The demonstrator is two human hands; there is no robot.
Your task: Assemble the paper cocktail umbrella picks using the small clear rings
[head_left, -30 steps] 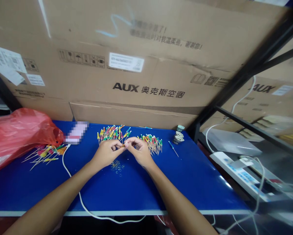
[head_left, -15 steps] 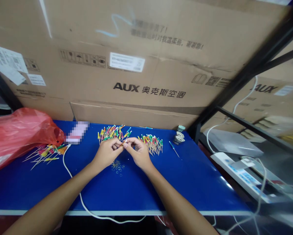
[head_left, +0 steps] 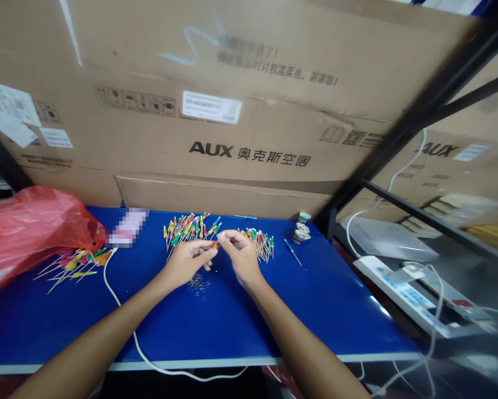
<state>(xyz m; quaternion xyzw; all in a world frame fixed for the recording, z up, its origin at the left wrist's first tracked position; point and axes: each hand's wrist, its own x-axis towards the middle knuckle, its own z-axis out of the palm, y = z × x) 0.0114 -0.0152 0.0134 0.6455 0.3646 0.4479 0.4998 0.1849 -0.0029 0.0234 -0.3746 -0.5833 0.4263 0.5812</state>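
My left hand pinches a small orange paper pick over the middle of the blue table. At its tip, my right hand has thumb and forefinger pressed together, touching the pick's end. Behind my left hand lies a pile of colourful paper-topped picks. A second bunch of picks lies just behind and right of my right hand. Small clear rings are scattered on the table below and between my hands.
A red plastic bag and loose picks lie left, near a blurred phone with a white cable. Small stacked containers and one blue pick lie right. A large carton stands behind.
My hands have shifted slightly right in the view. The fingers of my left hand have opened out a little under the orange pick, which now shows more between the hands.
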